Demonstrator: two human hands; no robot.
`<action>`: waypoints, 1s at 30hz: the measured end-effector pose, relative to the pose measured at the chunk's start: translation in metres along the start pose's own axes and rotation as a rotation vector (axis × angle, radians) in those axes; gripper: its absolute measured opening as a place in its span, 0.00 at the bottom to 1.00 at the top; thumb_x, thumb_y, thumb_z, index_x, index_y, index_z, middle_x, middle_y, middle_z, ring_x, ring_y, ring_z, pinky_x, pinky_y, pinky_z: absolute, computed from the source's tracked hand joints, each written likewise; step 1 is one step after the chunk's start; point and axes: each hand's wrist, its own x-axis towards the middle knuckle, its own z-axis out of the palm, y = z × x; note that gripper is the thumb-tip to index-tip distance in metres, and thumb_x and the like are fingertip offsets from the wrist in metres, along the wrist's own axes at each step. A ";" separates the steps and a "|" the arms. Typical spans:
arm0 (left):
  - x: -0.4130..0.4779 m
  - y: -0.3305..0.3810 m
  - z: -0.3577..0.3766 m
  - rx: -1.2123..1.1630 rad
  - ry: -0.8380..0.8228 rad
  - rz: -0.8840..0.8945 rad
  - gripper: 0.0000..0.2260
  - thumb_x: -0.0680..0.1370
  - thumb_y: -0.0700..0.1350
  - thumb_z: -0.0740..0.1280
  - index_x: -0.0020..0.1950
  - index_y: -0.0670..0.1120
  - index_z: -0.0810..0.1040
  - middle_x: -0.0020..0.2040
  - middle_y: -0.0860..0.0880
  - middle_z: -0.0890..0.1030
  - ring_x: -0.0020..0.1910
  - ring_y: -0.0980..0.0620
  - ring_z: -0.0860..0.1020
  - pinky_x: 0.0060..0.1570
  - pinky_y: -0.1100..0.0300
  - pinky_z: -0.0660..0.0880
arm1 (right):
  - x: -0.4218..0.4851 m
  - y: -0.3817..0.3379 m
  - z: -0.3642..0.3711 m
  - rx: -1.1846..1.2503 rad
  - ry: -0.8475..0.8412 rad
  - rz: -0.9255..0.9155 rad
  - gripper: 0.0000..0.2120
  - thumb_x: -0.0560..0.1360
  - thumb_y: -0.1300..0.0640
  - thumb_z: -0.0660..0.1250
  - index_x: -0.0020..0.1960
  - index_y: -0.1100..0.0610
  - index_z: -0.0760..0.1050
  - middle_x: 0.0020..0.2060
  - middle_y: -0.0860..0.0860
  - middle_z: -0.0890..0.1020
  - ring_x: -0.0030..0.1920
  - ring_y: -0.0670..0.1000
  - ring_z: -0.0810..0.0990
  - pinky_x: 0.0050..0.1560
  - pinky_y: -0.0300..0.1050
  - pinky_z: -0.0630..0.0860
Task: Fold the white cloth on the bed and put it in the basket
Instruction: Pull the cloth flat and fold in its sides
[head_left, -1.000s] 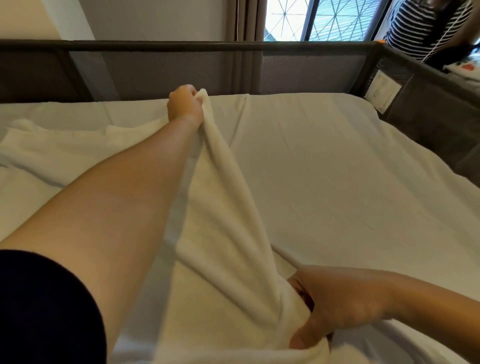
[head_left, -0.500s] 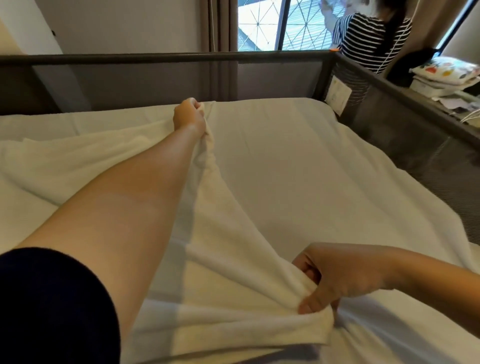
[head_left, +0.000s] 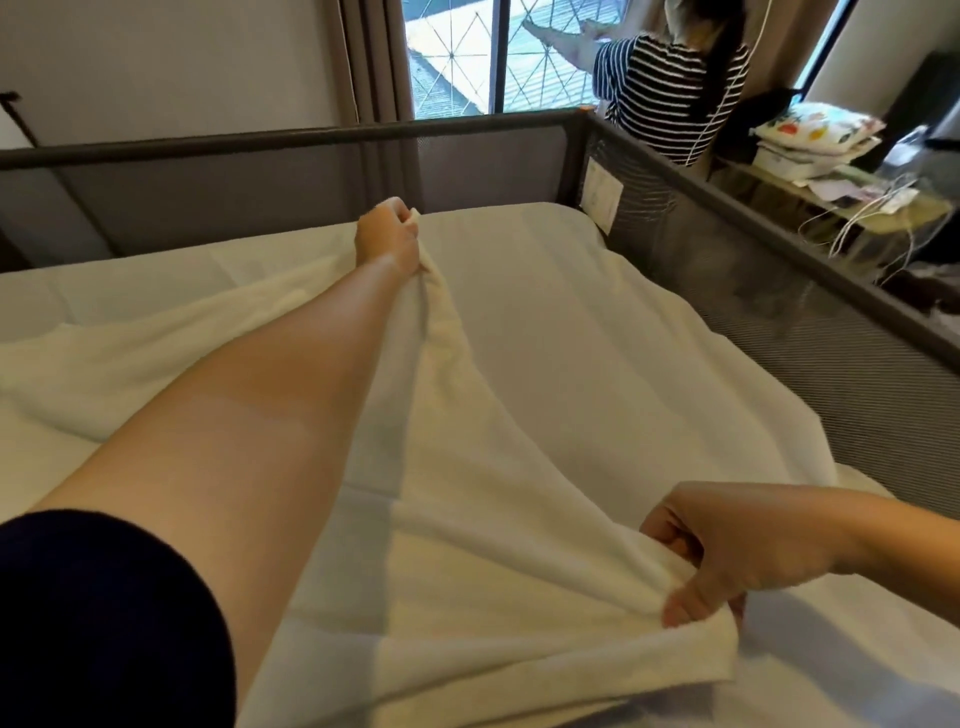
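The white cloth (head_left: 467, 509) lies spread over the bed (head_left: 597, 322), cream against the paler sheet. My left hand (head_left: 387, 234) reaches far across the bed and pinches the cloth's far corner. My right hand (head_left: 727, 556) grips the near corner at the lower right, lifting it slightly off the sheet. Between both hands the cloth's edge runs taut, and the rest of it trails off to the left. No basket is in view.
A dark mesh rail (head_left: 779, 291) fences the bed at the back and on the right. A person in a striped shirt (head_left: 670, 88) stands at the window beyond the rail. A side table (head_left: 841, 202) with pillows and cables is at the right.
Both hands have kept their grip. My right hand has moved right and lifted the near corner, so the bunched cloth has spread flatter. The view has tilted up and turned right.
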 end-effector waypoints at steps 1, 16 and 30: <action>-0.002 0.009 0.009 -0.008 -0.013 0.008 0.08 0.83 0.48 0.66 0.48 0.48 0.81 0.48 0.46 0.84 0.48 0.42 0.84 0.48 0.45 0.86 | -0.005 0.008 -0.006 -0.007 0.013 0.012 0.14 0.73 0.55 0.82 0.56 0.57 0.86 0.51 0.56 0.90 0.54 0.60 0.89 0.53 0.54 0.87; -0.037 0.140 0.153 -0.106 -0.149 0.069 0.06 0.84 0.46 0.66 0.52 0.49 0.81 0.50 0.47 0.83 0.49 0.45 0.83 0.53 0.46 0.84 | -0.074 0.111 -0.082 -0.382 0.096 0.298 0.22 0.67 0.44 0.83 0.56 0.54 0.85 0.51 0.50 0.90 0.48 0.50 0.88 0.53 0.49 0.85; -0.079 0.106 0.138 0.161 -0.523 0.062 0.30 0.83 0.53 0.70 0.81 0.44 0.66 0.75 0.42 0.74 0.71 0.40 0.75 0.68 0.50 0.72 | -0.052 0.118 -0.085 -0.609 0.138 0.444 0.26 0.63 0.42 0.83 0.58 0.47 0.81 0.51 0.44 0.86 0.52 0.47 0.85 0.54 0.45 0.83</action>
